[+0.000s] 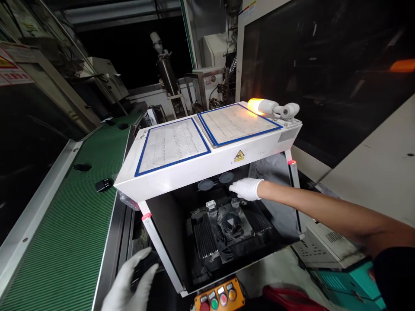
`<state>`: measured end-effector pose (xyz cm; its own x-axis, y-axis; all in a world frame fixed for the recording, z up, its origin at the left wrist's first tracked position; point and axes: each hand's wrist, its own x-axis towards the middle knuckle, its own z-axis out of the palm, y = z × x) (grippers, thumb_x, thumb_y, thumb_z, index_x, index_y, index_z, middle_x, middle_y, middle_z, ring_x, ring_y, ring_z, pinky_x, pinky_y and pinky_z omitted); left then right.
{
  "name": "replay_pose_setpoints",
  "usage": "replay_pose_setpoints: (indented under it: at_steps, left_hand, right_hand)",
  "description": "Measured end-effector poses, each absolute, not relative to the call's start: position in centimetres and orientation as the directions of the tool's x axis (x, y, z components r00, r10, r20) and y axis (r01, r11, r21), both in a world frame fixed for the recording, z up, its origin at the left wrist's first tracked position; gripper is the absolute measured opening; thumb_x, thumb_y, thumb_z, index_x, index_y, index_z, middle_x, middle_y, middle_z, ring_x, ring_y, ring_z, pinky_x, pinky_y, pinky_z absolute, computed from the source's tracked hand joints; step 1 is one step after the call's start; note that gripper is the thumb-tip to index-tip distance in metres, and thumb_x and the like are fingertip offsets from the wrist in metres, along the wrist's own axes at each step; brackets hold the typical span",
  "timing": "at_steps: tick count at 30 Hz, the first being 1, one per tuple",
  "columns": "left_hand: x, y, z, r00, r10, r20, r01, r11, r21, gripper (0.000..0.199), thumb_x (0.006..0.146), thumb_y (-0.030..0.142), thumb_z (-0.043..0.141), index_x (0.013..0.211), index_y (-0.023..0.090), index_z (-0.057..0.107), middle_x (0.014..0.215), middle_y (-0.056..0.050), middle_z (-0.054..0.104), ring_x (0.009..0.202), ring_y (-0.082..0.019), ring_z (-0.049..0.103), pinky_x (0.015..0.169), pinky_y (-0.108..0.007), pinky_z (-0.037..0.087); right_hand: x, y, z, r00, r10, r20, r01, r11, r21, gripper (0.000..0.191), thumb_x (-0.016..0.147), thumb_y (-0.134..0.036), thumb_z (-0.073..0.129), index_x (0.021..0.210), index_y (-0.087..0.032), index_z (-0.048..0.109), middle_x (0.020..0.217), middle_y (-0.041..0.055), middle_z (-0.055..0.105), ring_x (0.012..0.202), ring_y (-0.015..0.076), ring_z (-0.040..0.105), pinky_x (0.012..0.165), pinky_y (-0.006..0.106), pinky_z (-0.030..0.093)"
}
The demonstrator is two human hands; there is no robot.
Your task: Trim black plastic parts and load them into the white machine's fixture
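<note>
My left hand [128, 283], in a white glove, is at the lower left outside a white-framed machine. Its thumb and fingers curve around a dark part [145, 263], whose outline is hard to make out against the black behind it. My right hand [245, 189], also gloved in white, reaches into the machine's opening from the right. Its fingers are drawn together above a black fixture [231, 222]; what they hold, if anything, is hidden. A small pale block [211, 206] stands on the fixture, left of that hand. Two round dark discs [206, 185] hang behind it.
A green conveyor belt [61, 224] carries several black parts [103, 185] on the left. The machine's white top [175, 175] overhangs the opening, with framed sheets and a lit orange lamp [257, 106]. An orange button box [220, 296] is at the front.
</note>
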<state>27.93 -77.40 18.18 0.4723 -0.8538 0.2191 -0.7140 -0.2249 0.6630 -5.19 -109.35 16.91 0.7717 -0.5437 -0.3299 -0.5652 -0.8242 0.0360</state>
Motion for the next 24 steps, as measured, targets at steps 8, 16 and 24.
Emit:
replay_pose_setpoints:
  at_steps: [8,16,24]
  left_hand:
    - [22.4,-84.3,14.5,0.141,-0.920,0.365,-0.807,0.107,0.580,0.030,0.094,0.033,0.056,0.123,0.028,0.060,0.118,-0.003,0.071,0.110,-0.021,0.070,0.103,-0.040,0.056]
    - [20.3,-89.1,12.1,0.053,-0.943,0.328,-0.850,0.130,0.510,0.030,0.097,0.023,0.053,0.127,0.025,0.056,0.121,-0.007,0.067,0.114,-0.022,0.065,0.104,-0.040,0.053]
    - [17.4,-96.3,14.5,-0.108,-0.994,-0.002,-0.967,0.105,0.231,0.041,0.099,0.022,0.048,0.140,0.023,0.050,0.131,-0.009,0.063,0.104,-0.022,0.069,0.086,-0.032,0.056]
  right_hand:
    - [-4.9,-108.7,16.6,0.777,-0.535,-0.331,-0.548,-0.834,0.061,0.028,0.087,-0.013,0.060,0.115,-0.011,0.061,0.106,0.0172,0.067,0.091,0.0304,0.070,0.073,0.036,0.052]
    - [-5.2,-108.9,14.5,0.759,-0.563,-0.327,-0.586,-0.810,0.034,0.046,0.086,-0.014,0.061,0.131,-0.008,0.048,0.122,0.0216,0.058,0.090,0.0293,0.069,0.072,0.036,0.055]
    - [-5.0,-108.1,14.8,0.758,-0.591,-0.278,-0.605,-0.795,0.042,0.047,0.083,-0.012,0.063,0.128,-0.012,0.050,0.120,0.0175,0.057,0.091,0.0295,0.069,0.071,0.037,0.056]
